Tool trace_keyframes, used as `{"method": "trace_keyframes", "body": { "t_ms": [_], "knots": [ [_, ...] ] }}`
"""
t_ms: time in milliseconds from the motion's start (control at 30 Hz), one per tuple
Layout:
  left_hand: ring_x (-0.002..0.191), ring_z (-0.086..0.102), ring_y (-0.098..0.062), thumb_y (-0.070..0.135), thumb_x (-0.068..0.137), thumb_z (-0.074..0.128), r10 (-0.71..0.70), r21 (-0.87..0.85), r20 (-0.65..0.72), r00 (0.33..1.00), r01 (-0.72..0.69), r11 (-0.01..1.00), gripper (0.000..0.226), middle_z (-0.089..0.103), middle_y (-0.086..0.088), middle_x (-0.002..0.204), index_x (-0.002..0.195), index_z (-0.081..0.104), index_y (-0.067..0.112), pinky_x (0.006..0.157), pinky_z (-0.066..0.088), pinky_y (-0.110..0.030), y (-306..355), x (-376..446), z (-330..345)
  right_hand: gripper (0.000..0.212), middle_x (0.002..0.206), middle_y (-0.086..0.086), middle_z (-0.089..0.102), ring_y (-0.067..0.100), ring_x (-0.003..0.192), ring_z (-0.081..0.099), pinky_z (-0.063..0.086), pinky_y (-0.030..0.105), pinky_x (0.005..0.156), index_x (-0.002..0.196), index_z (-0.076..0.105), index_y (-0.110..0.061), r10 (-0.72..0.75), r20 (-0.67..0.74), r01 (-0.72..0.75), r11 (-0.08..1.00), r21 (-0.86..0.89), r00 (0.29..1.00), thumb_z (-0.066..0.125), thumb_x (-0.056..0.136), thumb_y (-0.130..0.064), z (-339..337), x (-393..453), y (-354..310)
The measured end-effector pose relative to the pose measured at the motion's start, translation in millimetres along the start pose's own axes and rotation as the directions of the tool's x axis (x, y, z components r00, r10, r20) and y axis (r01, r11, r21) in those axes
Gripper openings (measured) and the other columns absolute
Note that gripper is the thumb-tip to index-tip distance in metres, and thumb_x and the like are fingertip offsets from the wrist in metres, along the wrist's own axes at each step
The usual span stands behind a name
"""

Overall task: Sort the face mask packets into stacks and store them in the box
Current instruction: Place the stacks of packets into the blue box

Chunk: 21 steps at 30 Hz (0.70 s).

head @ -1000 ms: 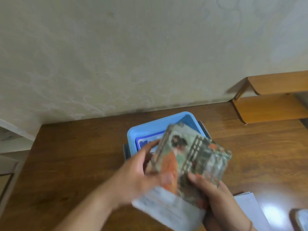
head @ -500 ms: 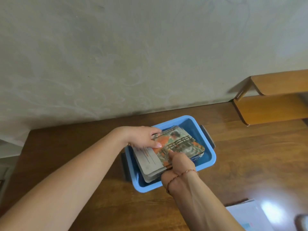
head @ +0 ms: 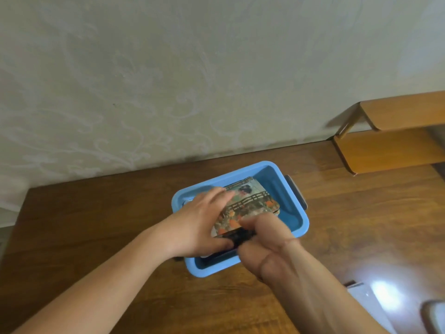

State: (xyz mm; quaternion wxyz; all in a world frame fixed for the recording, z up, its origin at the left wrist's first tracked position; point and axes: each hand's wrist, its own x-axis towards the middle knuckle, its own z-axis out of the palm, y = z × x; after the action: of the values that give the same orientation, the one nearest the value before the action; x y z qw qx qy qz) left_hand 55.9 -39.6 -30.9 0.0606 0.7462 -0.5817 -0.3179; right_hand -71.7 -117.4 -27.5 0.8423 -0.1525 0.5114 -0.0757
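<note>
A blue plastic box (head: pixel 287 201) stands on the wooden table near the wall. Inside it lies a stack of face mask packets (head: pixel 250 201); the top packet shows a painted figure, a fence and orange flowers. My left hand (head: pixel 199 220) grips the stack's left side, fingers spread over the top packet and thumb at the near end. My right hand (head: pixel 267 239), blurred by motion, holds the stack's near edge with curled fingers. The lower packets and the box floor are mostly hidden by both hands.
The brown wooden table (head: pixel 96 225) runs back to a patterned wall. A low wooden shelf (head: pixel 390 150) sits at the back right. White papers (head: pixel 361 292) and a pale blurred object (head: pixel 433 314) lie at the front right under a bright glare.
The stack was held above the table in front of the box, then lowered into it. It now lies flatter and deeper in the box, with both hands still on it.
</note>
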Motion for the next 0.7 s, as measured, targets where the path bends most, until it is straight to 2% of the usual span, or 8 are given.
{"method": "trace_keyframes", "body": {
  "t_ms": [100, 167, 200, 267, 333, 400, 567, 700],
  "knots": [
    [0.142, 0.013, -0.018, 0.063, 0.077, 0.062, -0.013, 0.175, -0.032, 0.999, 0.019, 0.984, 0.1, 0.006, 0.014, 0.153, 0.153, 0.004, 0.034, 0.117, 0.022, -0.044, -6, 3, 17, 0.023, 0.09, 0.011, 0.072, 0.019, 0.082, 0.068, 0.052, 0.029, 0.068, 0.109, 0.058, -0.001, -0.152, 0.065, 0.159, 0.981, -0.115, 0.986, 0.048, 0.089, 0.004, -30, -39, -26],
    [0.143, 0.009, -0.024, 0.067, 0.077, 0.058, 0.013, 0.268, -0.139, 0.99, 0.025, 0.963, 0.097, 0.004, 0.008, 0.154, 0.151, 0.003, 0.035, 0.118, 0.017, -0.048, 0, 8, 27, 0.04, 0.112, 0.004, 0.068, 0.012, 0.093, 0.065, 0.05, 0.025, 0.071, 0.125, 0.055, -0.011, -0.399, 0.082, 0.405, 0.867, -0.29, 0.913, 0.055, 0.087, 0.001, -47, -46, -49],
    [0.144, 0.004, -0.027, 0.068, 0.078, 0.055, 0.029, 0.316, -0.164, 0.986, 0.025, 0.948, 0.096, 0.0, 0.005, 0.156, 0.15, 0.0, 0.037, 0.118, 0.014, -0.05, 3, 12, 31, 0.048, 0.124, -0.001, 0.062, 0.01, 0.106, 0.061, 0.05, 0.024, 0.078, 0.132, 0.052, -0.018, -0.519, 0.136, 0.524, 0.742, -0.419, 0.844, 0.056, 0.088, 0.001, -49, -42, -60],
    [0.146, -0.011, -0.03, 0.069, 0.084, 0.048, 0.075, 0.409, -0.144, 0.987, -0.009, 0.912, 0.094, -0.016, 0.005, 0.16, 0.149, -0.013, 0.041, 0.118, 0.003, -0.054, 6, 24, 37, 0.045, 0.125, -0.01, 0.059, 0.002, 0.111, 0.057, 0.049, 0.015, 0.083, 0.132, 0.052, -0.028, -0.599, 0.332, 0.609, 0.344, -0.715, 0.728, 0.058, 0.092, -0.008, -46, -26, -70],
    [0.147, -0.02, -0.03, 0.068, 0.087, 0.044, 0.073, 0.442, -0.083, 0.994, -0.029, 0.896, 0.093, -0.027, 0.006, 0.159, 0.147, -0.023, 0.044, 0.117, -0.004, -0.058, 6, 32, 43, 0.043, 0.128, -0.01, 0.054, 0.003, 0.113, 0.054, 0.048, 0.016, 0.087, 0.134, 0.049, -0.031, -0.503, 0.449, 0.508, -0.023, -0.861, 0.739, 0.058, 0.093, -0.025, -42, 0, -70],
    [0.147, -0.021, -0.03, 0.067, 0.088, 0.045, 0.052, 0.426, -0.066, 0.997, -0.019, 0.904, 0.091, -0.03, 0.006, 0.158, 0.147, -0.021, 0.044, 0.117, -0.003, -0.059, 4, 35, 50, 0.054, 0.146, -0.006, 0.037, 0.012, 0.129, 0.042, 0.04, 0.026, 0.102, 0.146, 0.035, -0.025, -0.385, 0.454, 0.406, -0.202, -0.891, 0.804, 0.053, 0.095, -0.031, -42, 24, -65],
    [0.144, -0.03, -0.03, 0.066, 0.09, 0.042, -0.001, 0.446, -0.039, 0.999, 0.018, 0.895, 0.095, -0.042, 0.006, 0.152, 0.141, -0.034, 0.043, 0.116, -0.005, -0.064, 2, 33, 56, 0.072, 0.158, -0.002, 0.004, 0.026, 0.127, 0.043, 0.041, 0.038, 0.104, 0.151, -0.003, -0.032, -0.226, 0.492, 0.403, -0.346, -0.847, 0.84, 0.043, 0.1, -0.015, -45, 49, -48],
    [0.137, -0.044, -0.019, 0.074, 0.088, 0.031, 0.005, 0.293, 0.067, 0.998, -0.024, 0.956, 0.093, -0.047, 0.014, 0.148, 0.145, -0.033, 0.038, 0.115, -0.018, -0.057, -2, 33, 44, 0.082, 0.159, -0.001, -0.024, 0.034, 0.145, 0.018, 0.027, 0.045, 0.115, 0.149, -0.02, -0.034, -0.151, 0.434, 0.331, -0.446, -0.832, 0.888, 0.044, 0.1, -0.018, -47, 59, -55]
  ]
}}
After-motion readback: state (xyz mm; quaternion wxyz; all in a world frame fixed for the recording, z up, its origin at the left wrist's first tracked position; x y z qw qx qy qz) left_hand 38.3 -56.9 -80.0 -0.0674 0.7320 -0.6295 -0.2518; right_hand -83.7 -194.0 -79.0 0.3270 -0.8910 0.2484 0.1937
